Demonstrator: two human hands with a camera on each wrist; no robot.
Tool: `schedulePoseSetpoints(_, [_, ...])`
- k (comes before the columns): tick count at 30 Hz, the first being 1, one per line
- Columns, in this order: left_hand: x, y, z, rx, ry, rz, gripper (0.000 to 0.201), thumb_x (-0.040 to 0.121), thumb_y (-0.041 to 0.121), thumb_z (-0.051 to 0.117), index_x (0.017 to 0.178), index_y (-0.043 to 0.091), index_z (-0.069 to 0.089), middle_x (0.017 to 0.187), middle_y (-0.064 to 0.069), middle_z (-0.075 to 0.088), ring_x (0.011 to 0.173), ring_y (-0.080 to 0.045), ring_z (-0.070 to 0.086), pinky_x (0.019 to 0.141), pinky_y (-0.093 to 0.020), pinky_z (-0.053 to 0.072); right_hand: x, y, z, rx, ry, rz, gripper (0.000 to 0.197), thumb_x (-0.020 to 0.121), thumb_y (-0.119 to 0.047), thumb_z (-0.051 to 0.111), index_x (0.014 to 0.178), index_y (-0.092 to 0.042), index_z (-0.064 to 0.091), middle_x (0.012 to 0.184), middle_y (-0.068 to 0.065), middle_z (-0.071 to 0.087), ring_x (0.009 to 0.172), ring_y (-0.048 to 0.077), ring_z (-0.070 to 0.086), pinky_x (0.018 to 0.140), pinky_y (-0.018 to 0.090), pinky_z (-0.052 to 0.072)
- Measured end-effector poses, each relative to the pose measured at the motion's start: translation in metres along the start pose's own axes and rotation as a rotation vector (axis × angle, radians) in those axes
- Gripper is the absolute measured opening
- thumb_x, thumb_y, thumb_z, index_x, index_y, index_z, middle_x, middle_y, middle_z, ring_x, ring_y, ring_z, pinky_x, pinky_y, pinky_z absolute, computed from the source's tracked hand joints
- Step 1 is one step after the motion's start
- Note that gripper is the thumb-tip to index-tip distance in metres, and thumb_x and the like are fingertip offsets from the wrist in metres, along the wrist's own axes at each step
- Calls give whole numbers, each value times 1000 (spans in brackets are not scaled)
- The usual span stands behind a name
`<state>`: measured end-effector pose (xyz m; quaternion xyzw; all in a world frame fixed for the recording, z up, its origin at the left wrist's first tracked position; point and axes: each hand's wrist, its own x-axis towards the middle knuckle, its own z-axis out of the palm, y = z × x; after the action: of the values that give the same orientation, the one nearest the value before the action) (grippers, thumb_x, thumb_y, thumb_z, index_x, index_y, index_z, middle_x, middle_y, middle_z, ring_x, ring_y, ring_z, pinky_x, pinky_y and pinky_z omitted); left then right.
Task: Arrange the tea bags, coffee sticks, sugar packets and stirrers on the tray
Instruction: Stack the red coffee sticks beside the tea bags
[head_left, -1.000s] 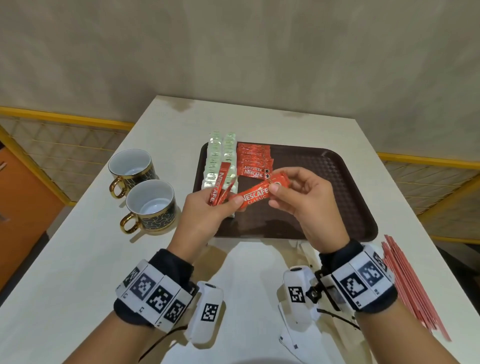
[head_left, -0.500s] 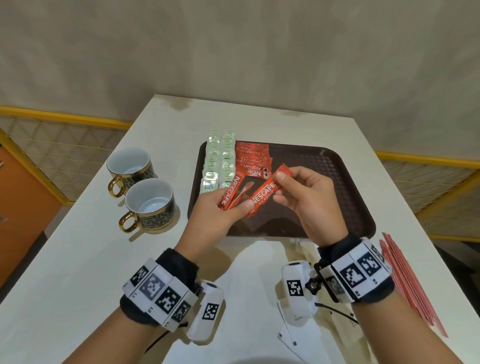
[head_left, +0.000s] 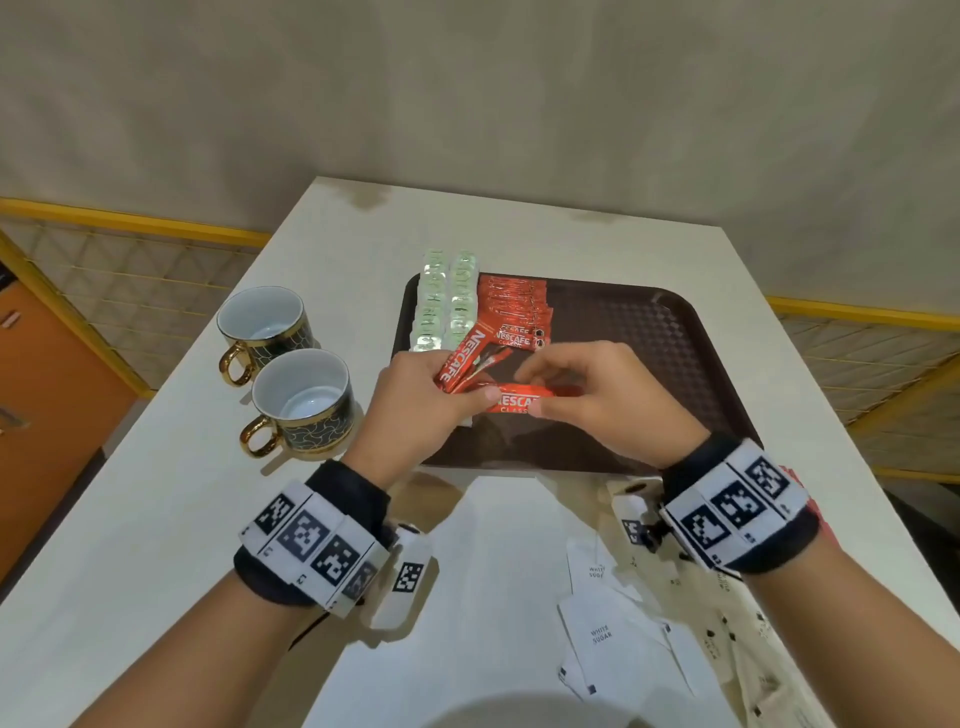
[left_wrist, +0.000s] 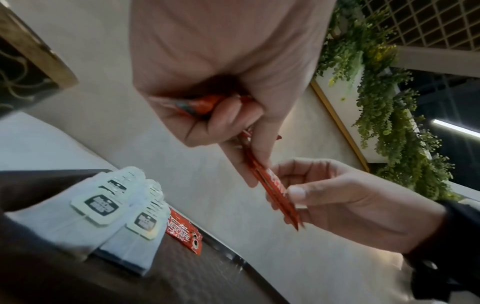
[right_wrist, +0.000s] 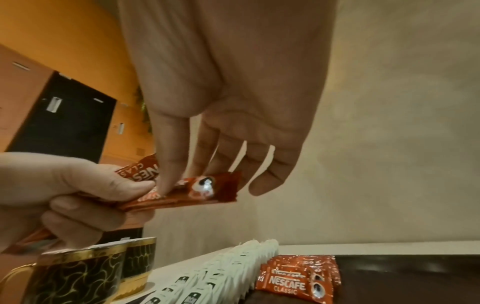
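A dark brown tray (head_left: 649, 332) carries two rows of pale green tea bags (head_left: 447, 306) at its left and a stack of red coffee sticks (head_left: 514, 312) beside them. Above the tray's front left, my left hand (head_left: 457, 389) grips a fan of a few red coffee sticks (head_left: 465, 358). My right hand (head_left: 530, 392) pinches one more coffee stick (head_left: 511, 402) between thumb and fingers, level, its left end against my left thumb. The right wrist view shows that pinch on the stick (right_wrist: 202, 185). White sugar packets (head_left: 597, 634) lie on the table near me.
Two black-and-gold cups (head_left: 296, 384) stand on the white table left of the tray. A sliver of the red stirrers (head_left: 792, 474) shows behind my right wrist band. The tray's right half is bare. Yellow railings run along both sides of the table.
The stick in my right hand has swung from slanted to level and come lower, nearer the tray's front. Both hands have drawn closer together; the left still grips its fan of sticks.
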<state>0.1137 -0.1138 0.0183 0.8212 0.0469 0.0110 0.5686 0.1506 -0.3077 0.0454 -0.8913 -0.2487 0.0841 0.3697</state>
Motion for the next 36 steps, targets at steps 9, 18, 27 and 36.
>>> schedulePoseSetpoints(9, [9,-6,-11,47,136,-48,23,82,36,76,99,20,73,90,5,73,84,-13,69,81,-39,58,94,59,-3,-276,47,152,18,77,-8,78,79,-19,62,79,-3,63,78,15,61,74,27,48])
schedulePoseSetpoints(18, [-8,-16,-19,-35,145,-115,21,80,36,76,98,33,68,90,15,73,80,4,67,65,-10,52,132,83,15,-515,-23,182,16,80,-17,74,87,-19,61,98,5,66,91,26,63,79,38,53])
schedulePoseSetpoints(27, [-11,-18,-17,-26,159,-140,24,80,40,73,101,33,64,92,19,70,84,6,65,66,-9,46,135,83,18,-650,-50,52,12,87,-15,67,98,-15,63,103,3,61,96,26,59,78,37,49])
schedulePoseSetpoints(36, [-14,-27,-20,-10,196,-131,29,82,37,72,106,21,70,88,11,71,77,8,64,58,-4,44,127,89,21,-673,-102,1,35,84,-35,70,110,-14,59,106,4,55,99,26,56,75,38,48])
